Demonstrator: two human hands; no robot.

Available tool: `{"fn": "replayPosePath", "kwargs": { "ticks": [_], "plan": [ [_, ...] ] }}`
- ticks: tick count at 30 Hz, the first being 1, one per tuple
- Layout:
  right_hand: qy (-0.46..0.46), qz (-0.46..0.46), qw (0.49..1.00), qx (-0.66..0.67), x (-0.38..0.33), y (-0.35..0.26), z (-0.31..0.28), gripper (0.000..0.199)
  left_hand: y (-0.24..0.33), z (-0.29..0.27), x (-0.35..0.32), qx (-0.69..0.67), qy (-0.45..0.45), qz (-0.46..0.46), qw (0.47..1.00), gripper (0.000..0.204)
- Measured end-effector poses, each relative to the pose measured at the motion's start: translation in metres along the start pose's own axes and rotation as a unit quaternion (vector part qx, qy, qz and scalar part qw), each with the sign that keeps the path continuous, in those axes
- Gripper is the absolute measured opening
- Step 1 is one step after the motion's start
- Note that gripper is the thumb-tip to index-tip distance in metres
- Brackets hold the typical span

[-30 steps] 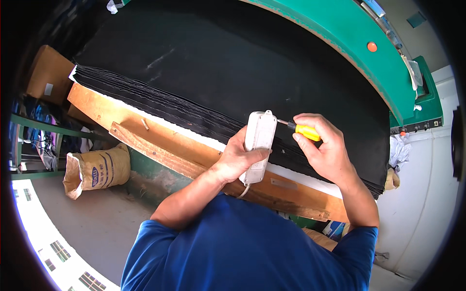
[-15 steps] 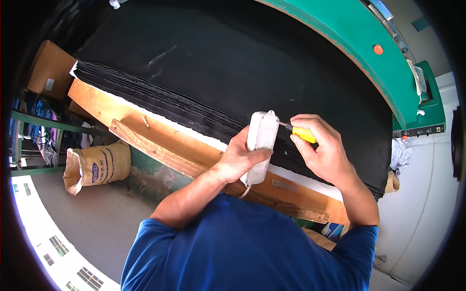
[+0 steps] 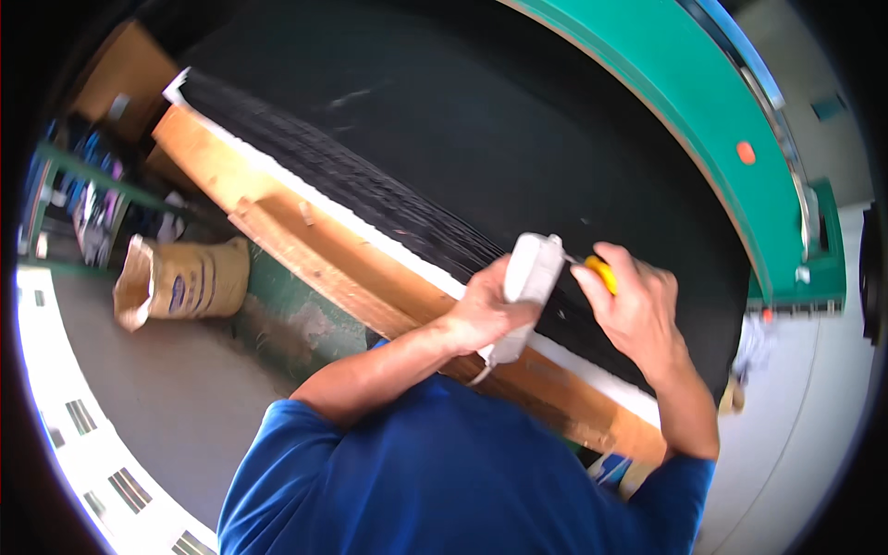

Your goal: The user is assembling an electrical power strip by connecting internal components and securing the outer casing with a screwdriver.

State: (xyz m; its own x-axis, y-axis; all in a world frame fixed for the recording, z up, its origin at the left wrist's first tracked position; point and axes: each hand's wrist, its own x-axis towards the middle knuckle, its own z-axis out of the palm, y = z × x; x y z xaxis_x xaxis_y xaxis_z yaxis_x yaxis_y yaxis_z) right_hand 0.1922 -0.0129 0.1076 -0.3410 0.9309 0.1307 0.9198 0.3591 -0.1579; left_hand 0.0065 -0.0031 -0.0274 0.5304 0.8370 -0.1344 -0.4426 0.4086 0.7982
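Note:
My left hand [image 3: 483, 310] is wrapped round a scuffed white power strip [image 3: 534, 268], with the thumb across its face. The strip is held at a slant, and a pale cord [image 3: 481, 375] leaves its lower end. In my closed right hand [image 3: 645, 310] is a screwdriver [image 3: 603, 274] with a yellow handle. Its thin shaft points left toward the strip's upper end, near a small tab. Blur hides whether the tip touches a screw there.
Layered black cloth [image 3: 435, 139] covers the table beyond my hands, above a wooden edge board [image 3: 324, 268]. A green machine beam [image 3: 666, 65] arches over the far right. An open paper sack [image 3: 208, 277] stands on the floor at left, near a cardboard box [image 3: 125, 74].
The whole view has turned and blurred. In the picture, the power strip and both hands sit lower and more to the right, and the strip leans further right. Both grips stay the same.

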Motion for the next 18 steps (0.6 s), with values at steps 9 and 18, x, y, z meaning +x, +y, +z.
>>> {"fn": "replayPosePath", "kwargs": {
  "ticks": [9,18],
  "plan": [
    [0.027,-0.075,0.997,-0.020,0.005,0.017,0.015,0.023,-0.008,0.005,0.000,0.131,0.017,-0.003,0.991,0.060],
    [-0.048,0.106,0.992,0.045,0.002,0.023,0.017,0.050,-0.009,0.007,0.002,0.149,0.042,0.009,0.988,0.059]
  ]
}}
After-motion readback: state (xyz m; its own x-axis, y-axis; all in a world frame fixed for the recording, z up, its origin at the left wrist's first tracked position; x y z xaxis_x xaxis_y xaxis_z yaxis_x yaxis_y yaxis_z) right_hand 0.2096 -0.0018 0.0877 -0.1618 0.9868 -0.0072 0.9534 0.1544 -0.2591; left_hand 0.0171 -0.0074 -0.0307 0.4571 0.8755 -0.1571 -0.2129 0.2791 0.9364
